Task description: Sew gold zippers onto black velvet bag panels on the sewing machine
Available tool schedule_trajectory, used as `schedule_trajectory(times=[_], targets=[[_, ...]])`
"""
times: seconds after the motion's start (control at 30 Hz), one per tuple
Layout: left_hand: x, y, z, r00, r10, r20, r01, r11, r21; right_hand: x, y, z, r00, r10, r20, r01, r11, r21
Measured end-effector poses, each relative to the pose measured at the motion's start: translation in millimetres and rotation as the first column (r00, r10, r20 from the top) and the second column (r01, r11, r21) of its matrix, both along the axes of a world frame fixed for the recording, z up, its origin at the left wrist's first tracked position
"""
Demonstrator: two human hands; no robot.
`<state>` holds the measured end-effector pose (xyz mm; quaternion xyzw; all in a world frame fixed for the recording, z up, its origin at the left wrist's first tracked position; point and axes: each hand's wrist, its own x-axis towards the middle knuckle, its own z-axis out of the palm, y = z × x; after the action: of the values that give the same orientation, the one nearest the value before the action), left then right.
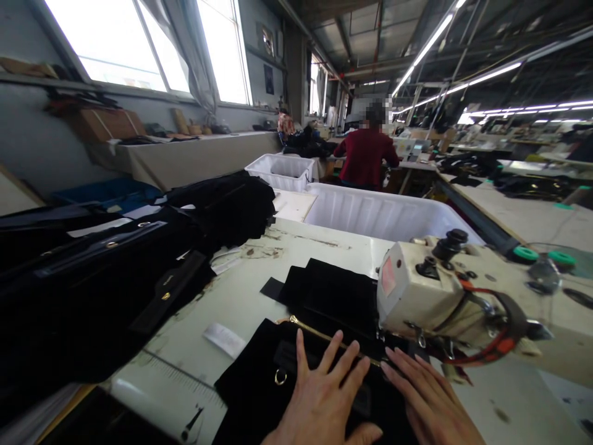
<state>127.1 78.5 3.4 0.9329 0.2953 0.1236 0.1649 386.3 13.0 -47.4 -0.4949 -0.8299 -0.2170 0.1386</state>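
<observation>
My left hand (324, 392) lies flat on a black fabric piece (252, 383), fingers spread, fingertips close to a gold zipper (311, 329). A small gold ring (280, 376) shows on the fabric left of that hand. My right hand (424, 392) rests on the right part of the same piece, fingers stretched out, just in front of the sewing machine's head (417, 296). The needle area is partly hidden under the head. Behind the zipper, more black fabric (331, 287) extends under the machine.
Black pieces with gold fittings are piled (115, 272) at the left. A white label strip (225, 340) lies on the pale table (185, 364). White bins (380, 213) stand beyond the table, and a person in a dark red top (369, 151) sits behind them.
</observation>
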Motion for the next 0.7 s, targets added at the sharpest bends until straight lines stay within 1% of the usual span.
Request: schedule_trajectory(times=[0.1,0.17,0.27,0.37,0.5,0.7], targets=[[-8,5,0.5,0.996,0.081,-0.029,-0.081,0.997,0.016,4,0,2.0,0.999,0.007,0.052,-0.007,1.0,-0.001],[-13,7,0.2,0.993,0.105,-0.056,-0.102,0.993,0.052,6,0,2.9,0.997,0.006,0.077,-0.006,1.0,-0.005],[-18,11,-1.7,0.994,0.071,-0.083,-0.061,0.992,0.11,7,-1,3.4,0.996,0.003,0.087,-0.002,1.0,-0.012],[-22,13,-6.3,0.997,0.047,-0.063,-0.037,0.987,0.155,8,0,2.8,0.996,0.02,0.089,-0.02,1.0,-0.001],[-23,15,-12.6,0.997,0.051,-0.055,-0.04,0.983,0.179,9,2,3.2,0.996,0.024,0.088,-0.024,1.0,0.003],[-23,15,-11.8,0.998,0.058,-0.027,-0.047,0.953,0.298,11,5,5.2,0.992,0.065,0.108,-0.068,0.997,0.022]])
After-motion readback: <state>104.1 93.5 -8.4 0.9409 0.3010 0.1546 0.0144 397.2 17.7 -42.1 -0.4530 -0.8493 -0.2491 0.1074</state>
